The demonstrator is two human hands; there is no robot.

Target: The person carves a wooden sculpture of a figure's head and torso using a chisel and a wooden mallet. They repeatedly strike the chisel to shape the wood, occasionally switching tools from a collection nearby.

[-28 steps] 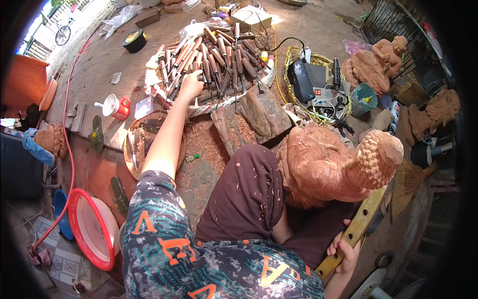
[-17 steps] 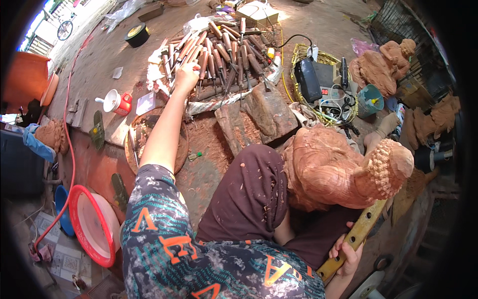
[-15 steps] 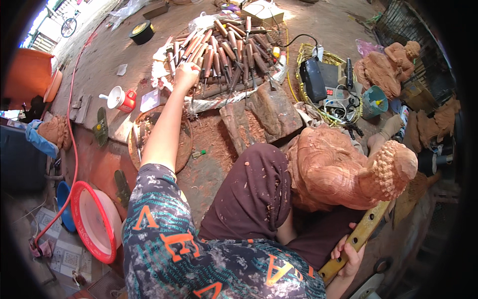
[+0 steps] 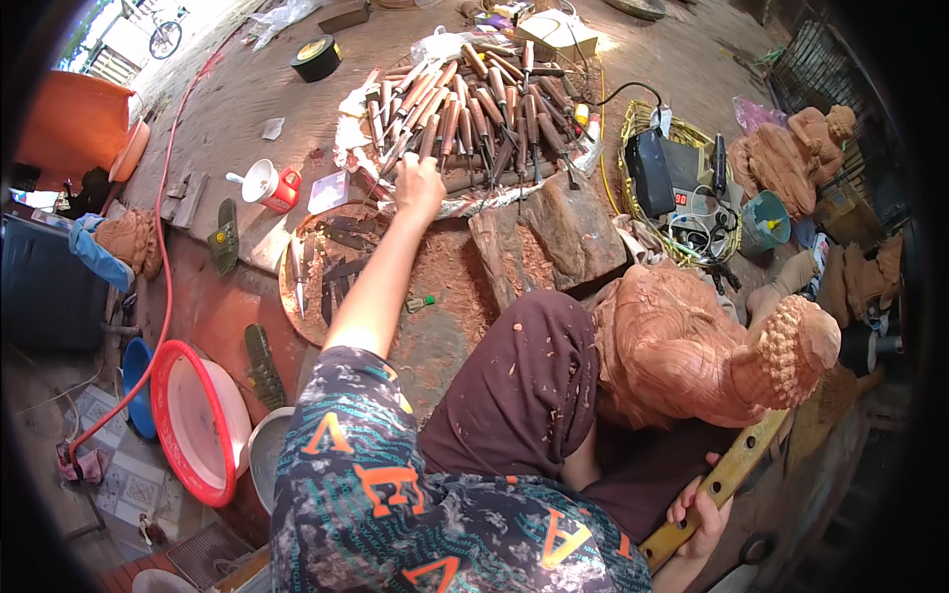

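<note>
My left hand [image 4: 420,188] is stretched out to the near edge of a heap of wooden-handled carving chisels [image 4: 484,109]. Its fingers are closed by the handles, but what they hold, if anything, is hidden. My right hand [image 4: 700,516] wraps round a yellow bar with holes [image 4: 727,472], which slants up under the head of a carved wooden figure [image 4: 672,346]. The figure leans across my lap and has a knobbly, curl-covered head.
A split wooden block [image 4: 573,232] lies in front of my knee, beside a round tray of tools [image 4: 306,296]. A yellow basket with electrical devices [image 4: 633,128] stands to the right. At left are a red-rimmed basin [image 4: 163,395], a red hose [image 4: 148,247] and sandals [image 4: 225,237].
My left hand has drawn a little nearer to me and to the right along the chisel heap. The view has shifted slightly. My right hand keeps its hold on the bar.
</note>
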